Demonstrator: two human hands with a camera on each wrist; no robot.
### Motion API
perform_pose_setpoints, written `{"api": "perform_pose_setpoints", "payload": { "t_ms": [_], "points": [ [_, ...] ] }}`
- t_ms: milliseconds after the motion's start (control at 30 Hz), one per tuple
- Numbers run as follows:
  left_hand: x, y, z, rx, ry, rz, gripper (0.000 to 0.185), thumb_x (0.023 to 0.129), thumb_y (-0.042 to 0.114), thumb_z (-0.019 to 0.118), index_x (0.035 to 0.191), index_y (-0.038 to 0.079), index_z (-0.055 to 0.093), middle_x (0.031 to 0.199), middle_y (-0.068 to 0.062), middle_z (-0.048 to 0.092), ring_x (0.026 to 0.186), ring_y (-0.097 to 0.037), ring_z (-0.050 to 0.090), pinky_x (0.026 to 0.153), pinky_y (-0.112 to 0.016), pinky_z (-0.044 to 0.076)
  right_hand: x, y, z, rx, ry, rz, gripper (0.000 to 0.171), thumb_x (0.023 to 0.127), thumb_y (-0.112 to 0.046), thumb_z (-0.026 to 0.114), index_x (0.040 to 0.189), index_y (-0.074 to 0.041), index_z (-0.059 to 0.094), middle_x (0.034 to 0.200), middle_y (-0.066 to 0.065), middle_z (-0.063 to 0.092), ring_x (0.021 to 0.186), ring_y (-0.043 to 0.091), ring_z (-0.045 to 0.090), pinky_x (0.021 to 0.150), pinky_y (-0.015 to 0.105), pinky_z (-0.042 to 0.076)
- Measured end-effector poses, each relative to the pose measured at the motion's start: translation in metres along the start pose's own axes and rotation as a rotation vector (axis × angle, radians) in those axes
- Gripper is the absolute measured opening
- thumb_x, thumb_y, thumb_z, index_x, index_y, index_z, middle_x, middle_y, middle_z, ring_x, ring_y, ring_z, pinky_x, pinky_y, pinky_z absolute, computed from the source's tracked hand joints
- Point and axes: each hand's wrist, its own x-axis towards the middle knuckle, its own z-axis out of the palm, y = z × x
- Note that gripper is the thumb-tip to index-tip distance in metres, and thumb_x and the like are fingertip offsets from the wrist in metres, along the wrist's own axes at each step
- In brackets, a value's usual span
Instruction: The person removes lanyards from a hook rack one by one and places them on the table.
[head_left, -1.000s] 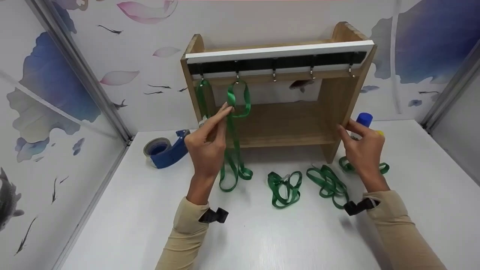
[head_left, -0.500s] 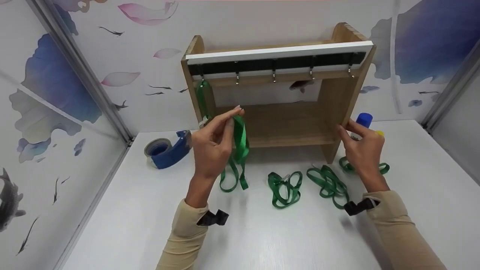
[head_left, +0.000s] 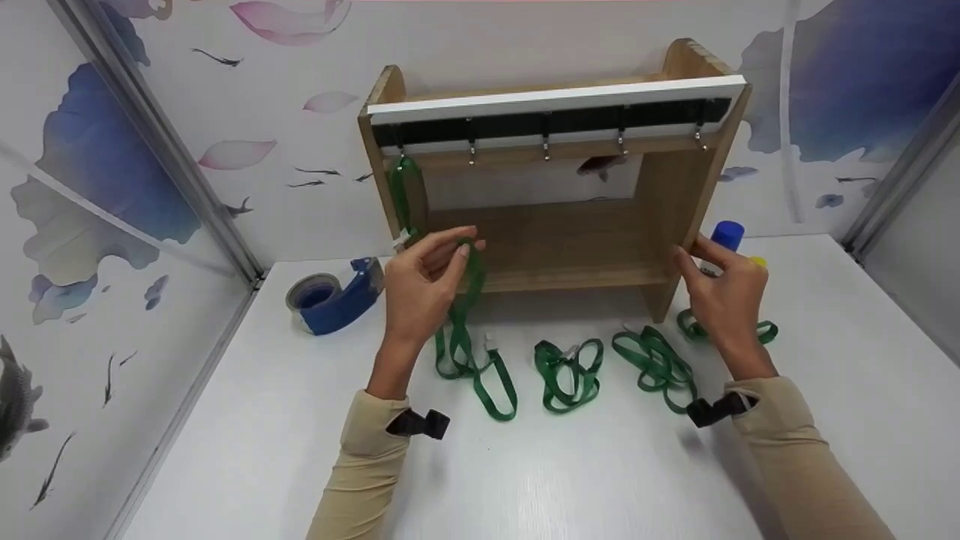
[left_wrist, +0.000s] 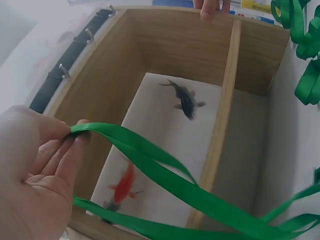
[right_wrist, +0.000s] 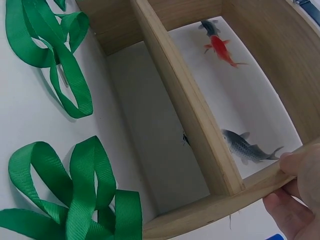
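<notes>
My left hand (head_left: 424, 292) pinches a green lanyard (head_left: 475, 281) between thumb and fingertips, in front of the wooden rack (head_left: 555, 281). The lanyard's lower loops and pale clip trail down to the table. In the left wrist view its ribbon (left_wrist: 175, 185) stretches from my fingers across the rack's opening. My right hand (head_left: 726, 300) holds the rack's right side panel by its front edge; the right wrist view shows the thumb (right_wrist: 295, 162) on that edge. A second green lanyard (head_left: 403, 195) hangs from the leftmost hook, partly hidden low down by my left hand.
Several metal hooks (head_left: 547, 150) line the rack's black strip. Green lanyards lie on the table: one in the middle (head_left: 568, 375), one further right (head_left: 656, 364), one by my right wrist (head_left: 767, 332). A blue tape dispenser (head_left: 341, 304) stands left; a blue-capped bottle (head_left: 727, 235) stands right.
The lanyard's loop has come off the second hook, and my left hand has brought it down in front of the rack. Its clip end now lies lower on the table. My right hand stays put.
</notes>
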Motion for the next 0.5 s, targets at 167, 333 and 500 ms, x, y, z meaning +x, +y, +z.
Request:
{"api": "perform_pose_setpoints", "payload": {
  "t_ms": [167, 333, 500],
  "points": [
    [0.0009, -0.0011, -0.0067, 0.019, -0.088, -0.031, 0.029, 0.107, 0.012, 0.069, 0.134, 0.019, 0.075, 0.122, 0.002, 0.083, 0.105, -0.011, 0.081, 0.086, -0.025, 0.066, -0.0006, 0.0003, -0.0001, -0.004, 0.003, 0.005, 0.044, 0.104, -0.04, 0.074, 0.142, -0.018, 0.072, 0.137, 0.006, 0.076, 0.13, 0.031, 0.073, 0.088, 0.016, 0.058],
    [-0.0016, 0.0024, -0.009, 0.049, -0.345, -0.101, 0.029, 0.106, 0.01, 0.07, 0.134, 0.017, 0.074, 0.122, 0.0, 0.083, 0.109, -0.012, 0.081, 0.104, -0.035, 0.064, 0.0003, 0.0011, -0.0004, 0.0, 0.001, 0.02, 0.043, 0.104, -0.041, 0.074, 0.142, -0.02, 0.072, 0.139, 0.003, 0.076, 0.132, 0.029, 0.072, 0.092, 0.026, 0.061],
    [-0.0079, 0.0, -0.0009, 0.214, -0.624, -0.158, 0.02, 0.104, 0.007, 0.071, 0.117, 0.017, 0.083, 0.119, 0.0, 0.083, 0.114, -0.016, 0.079, 0.106, -0.038, 0.063, -0.0002, 0.0015, 0.0002, -0.005, -0.006, 0.042, 0.044, 0.104, -0.041, 0.073, 0.143, -0.02, 0.071, 0.14, 0.004, 0.075, 0.134, 0.031, 0.071, 0.095, 0.036, 0.063]
  ]
}}
